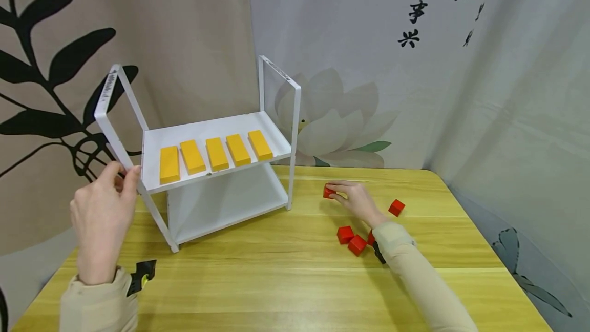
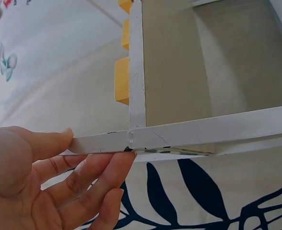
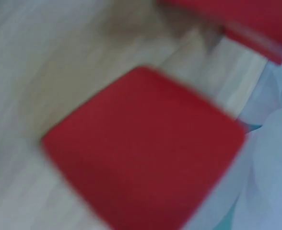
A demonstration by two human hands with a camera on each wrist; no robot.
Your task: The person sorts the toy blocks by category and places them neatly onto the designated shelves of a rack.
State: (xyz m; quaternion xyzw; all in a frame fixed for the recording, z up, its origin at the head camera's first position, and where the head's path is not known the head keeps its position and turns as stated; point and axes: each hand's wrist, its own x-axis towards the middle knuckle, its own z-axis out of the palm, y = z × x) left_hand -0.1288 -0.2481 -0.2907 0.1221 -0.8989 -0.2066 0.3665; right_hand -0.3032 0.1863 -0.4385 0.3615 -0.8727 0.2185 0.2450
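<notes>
A white two-tier shelf (image 1: pixel 221 219) stands on the table. My left hand (image 1: pixel 105 209) pinches its left front post between thumb and fingers. In the left wrist view that post (image 2: pixel 189 132) runs across in front of the left hand (image 2: pixel 59 177). Several yellow blocks (image 1: pixel 217 154) lie in a row on the upper tier. Right of the shelf, my right hand (image 1: pixel 357 201) holds a red cube (image 1: pixel 329 191) in its fingertips, above the tabletop. In the right wrist view a blurred red cube (image 3: pixel 146 148) fills the middle, and the right hand does not show there.
Several red cubes (image 1: pixel 357 245) lie near the right forearm, one partly hidden behind the wrist. Another red cube (image 1: pixel 396 207) sits farther right. The wooden table (image 1: pixel 276 281) ends at printed curtains (image 1: pixel 350 65) behind and to the right.
</notes>
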